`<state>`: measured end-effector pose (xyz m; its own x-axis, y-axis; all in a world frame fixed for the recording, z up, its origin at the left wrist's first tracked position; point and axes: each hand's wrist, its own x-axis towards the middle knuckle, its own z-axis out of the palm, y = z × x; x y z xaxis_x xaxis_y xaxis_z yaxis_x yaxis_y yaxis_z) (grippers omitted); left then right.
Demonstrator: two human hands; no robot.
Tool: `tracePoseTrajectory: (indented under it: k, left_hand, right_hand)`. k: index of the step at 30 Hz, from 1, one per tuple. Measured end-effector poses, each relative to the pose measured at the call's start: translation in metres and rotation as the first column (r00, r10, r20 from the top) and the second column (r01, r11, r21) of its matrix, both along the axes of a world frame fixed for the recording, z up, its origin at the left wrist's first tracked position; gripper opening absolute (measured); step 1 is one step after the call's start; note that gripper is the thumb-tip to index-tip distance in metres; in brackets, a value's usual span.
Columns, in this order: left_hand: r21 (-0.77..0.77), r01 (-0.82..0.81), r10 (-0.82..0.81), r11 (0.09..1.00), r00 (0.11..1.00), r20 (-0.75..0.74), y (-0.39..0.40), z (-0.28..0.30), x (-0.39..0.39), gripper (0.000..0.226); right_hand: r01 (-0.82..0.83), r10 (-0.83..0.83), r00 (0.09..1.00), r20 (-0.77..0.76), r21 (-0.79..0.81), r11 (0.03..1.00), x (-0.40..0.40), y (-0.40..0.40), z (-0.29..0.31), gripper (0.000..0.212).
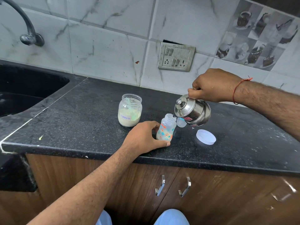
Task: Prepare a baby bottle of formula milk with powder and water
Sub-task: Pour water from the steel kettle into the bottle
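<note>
A small clear baby bottle [166,128] with coloured prints stands open near the counter's front edge, whitish contents in its lower part. My left hand [142,137] grips it round the base. My right hand [214,86] holds a steel kettle [193,112] by its handle, tilted left, spout right over the bottle's mouth. An open glass jar [129,110] labelled "Formula", part full of pale powder with a green scoop inside, stands behind my left hand. The bottle's clear cap [181,122] stands behind the bottle, partly hidden by the kettle.
A white round lid [205,137] lies on the black stone counter [81,111] right of the bottle. A black sink [24,90] and a wall tap [27,26] are at the left. A switch panel [176,56] sits on the tiled wall. Wooden cabinet doors [146,184] are below.
</note>
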<state>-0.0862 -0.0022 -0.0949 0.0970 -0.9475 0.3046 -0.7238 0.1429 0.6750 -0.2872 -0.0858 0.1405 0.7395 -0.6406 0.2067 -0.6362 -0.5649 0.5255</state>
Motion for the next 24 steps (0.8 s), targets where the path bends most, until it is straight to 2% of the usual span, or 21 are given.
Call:
tracePoseTrajectory:
  k: [24]
  left_hand:
    - [0.005,0.002,-0.002,1.0,1.0,0.009,-0.0004,0.0006,0.0003,0.072]
  right_hand:
    - [-0.003,0.002,0.999,-0.035,-0.031,1.0,0.0051,0.0034,0.0024,0.055]
